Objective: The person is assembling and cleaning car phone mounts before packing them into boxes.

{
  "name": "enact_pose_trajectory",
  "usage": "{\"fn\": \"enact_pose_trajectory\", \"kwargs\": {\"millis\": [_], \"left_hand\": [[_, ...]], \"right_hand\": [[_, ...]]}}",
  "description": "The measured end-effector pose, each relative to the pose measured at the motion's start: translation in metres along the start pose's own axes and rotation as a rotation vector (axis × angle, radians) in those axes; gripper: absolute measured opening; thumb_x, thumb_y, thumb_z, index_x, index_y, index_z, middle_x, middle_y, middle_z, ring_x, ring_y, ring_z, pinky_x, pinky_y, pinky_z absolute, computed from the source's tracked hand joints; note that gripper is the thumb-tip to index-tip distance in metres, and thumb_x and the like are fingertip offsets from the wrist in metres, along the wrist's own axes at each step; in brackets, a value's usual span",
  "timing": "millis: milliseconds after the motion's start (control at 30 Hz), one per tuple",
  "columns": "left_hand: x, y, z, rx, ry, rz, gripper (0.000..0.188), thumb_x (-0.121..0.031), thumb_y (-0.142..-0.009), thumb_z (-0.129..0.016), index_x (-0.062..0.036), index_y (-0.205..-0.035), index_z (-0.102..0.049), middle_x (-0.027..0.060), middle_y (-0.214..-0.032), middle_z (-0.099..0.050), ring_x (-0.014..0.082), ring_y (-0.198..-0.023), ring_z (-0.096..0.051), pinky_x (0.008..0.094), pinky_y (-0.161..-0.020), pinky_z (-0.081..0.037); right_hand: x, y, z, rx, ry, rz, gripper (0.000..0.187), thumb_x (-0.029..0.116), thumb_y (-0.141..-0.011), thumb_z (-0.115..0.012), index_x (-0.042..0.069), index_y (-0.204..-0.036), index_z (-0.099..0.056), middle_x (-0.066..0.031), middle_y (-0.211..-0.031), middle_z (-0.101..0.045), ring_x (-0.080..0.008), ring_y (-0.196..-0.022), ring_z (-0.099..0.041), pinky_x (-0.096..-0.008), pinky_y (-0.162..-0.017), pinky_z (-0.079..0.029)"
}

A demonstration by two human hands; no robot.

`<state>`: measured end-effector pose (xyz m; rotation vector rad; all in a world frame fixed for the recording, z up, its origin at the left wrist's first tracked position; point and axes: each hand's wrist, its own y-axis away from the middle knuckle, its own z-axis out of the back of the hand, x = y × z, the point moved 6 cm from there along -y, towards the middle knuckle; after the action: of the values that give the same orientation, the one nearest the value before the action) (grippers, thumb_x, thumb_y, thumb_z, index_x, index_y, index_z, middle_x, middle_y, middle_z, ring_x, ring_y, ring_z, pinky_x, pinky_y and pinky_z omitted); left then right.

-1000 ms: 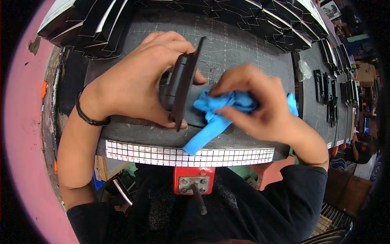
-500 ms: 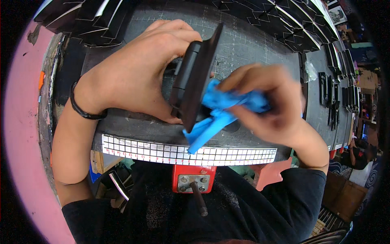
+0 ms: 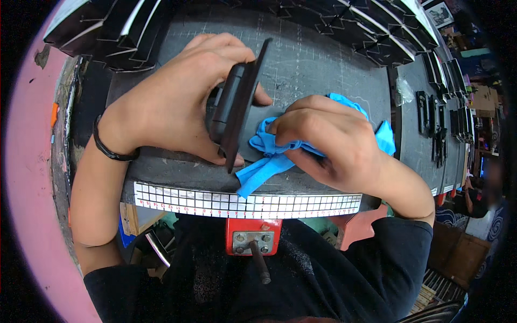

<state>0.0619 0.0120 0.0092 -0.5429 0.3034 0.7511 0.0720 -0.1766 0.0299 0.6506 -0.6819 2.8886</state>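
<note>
My left hand [image 3: 199, 97] is wrapped round a black piece [image 3: 242, 107], made of a thin flat plate with a rounded, barrel-like part along its left side. The plate is held on edge above the worktop, seen nearly side-on, so its right face is mostly hidden. A fingertip shows past its right side. My right hand [image 3: 331, 142] pinches a bunched blue cloth [image 3: 264, 175] just right of the plate. One end of the cloth hangs toward the ruler strip, and other folds stick out behind the hand. A small gap separates cloth and plate.
A dark worktop [image 3: 318, 70] with pale grid lines lies beneath. A white ruler strip [image 3: 188, 203] runs along its front edge, above a red vise part [image 3: 231, 242]. Black boxes [image 3: 371, 32] line the back; others [image 3: 116, 32] stand far left. Black parts [image 3: 431, 118] lie at right.
The black piece has shifted slightly left and turned more edge-on. My right hand has moved a little left and down with the cloth, drawing it apart from the plate; its motion blur is gone.
</note>
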Motion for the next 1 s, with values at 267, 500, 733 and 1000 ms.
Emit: {"fn": "enact_pose_trajectory", "kwargs": {"millis": [267, 500, 733, 1000], "left_hand": [[-0.004, 0.0, 0.0, 0.042, 0.054, 0.034, 0.073, -0.039, -0.048, -0.105, -0.0116, -0.11, -0.078, 0.0052, -0.114, -0.066, 0.0301, -0.12, -0.06, 0.0467, -0.107, -0.046], [0.002, -0.005, -0.002, 0.025, 0.061, 0.024, 0.072, -0.04, -0.048, -0.105, -0.0126, -0.11, -0.079, 0.0053, -0.112, -0.065, 0.0291, -0.12, -0.06, 0.0453, -0.108, -0.046], [0.0, -0.002, 0.0, 0.029, -0.007, 0.015, 0.074, -0.04, -0.048, -0.105, -0.0125, -0.111, -0.079, 0.0049, -0.112, -0.065, 0.0281, -0.121, -0.061, 0.0453, -0.11, -0.046], [0.0, -0.005, 0.002, 0.038, 0.032, 0.018, 0.07, -0.037, -0.05, -0.104, -0.0118, -0.11, -0.078, 0.0057, -0.115, -0.066, 0.0308, -0.122, -0.059, 0.0455, -0.109, -0.045]], "right_hand": [[0.005, 0.002, -0.003, 0.031, 0.083, 0.031, 0.032, -0.005, -0.079, -0.086, -0.001, -0.105, -0.068, -0.0164, -0.107, -0.079, -0.0345, -0.097, -0.079, -0.0378, -0.08, -0.064], [-0.019, 0.013, 0.014, -0.233, -0.36, -0.258, 0.029, -0.005, -0.087, -0.083, 0.001, -0.109, -0.065, -0.017, -0.105, -0.078, -0.0304, -0.107, -0.079, -0.0372, -0.082, -0.065], [-0.007, 0.004, 0.002, -0.013, -0.093, -0.08, 0.03, -0.004, -0.074, -0.086, 0.002, -0.1, -0.071, -0.016, -0.103, -0.079, -0.0333, -0.097, -0.077, -0.0409, -0.08, -0.063], [-0.001, 0.003, -0.004, 0.046, 0.017, -0.084, 0.029, -0.005, -0.08, -0.083, 0.002, -0.105, -0.071, -0.0135, -0.107, -0.077, -0.0302, -0.102, -0.076, -0.0402, -0.086, -0.062]]}}
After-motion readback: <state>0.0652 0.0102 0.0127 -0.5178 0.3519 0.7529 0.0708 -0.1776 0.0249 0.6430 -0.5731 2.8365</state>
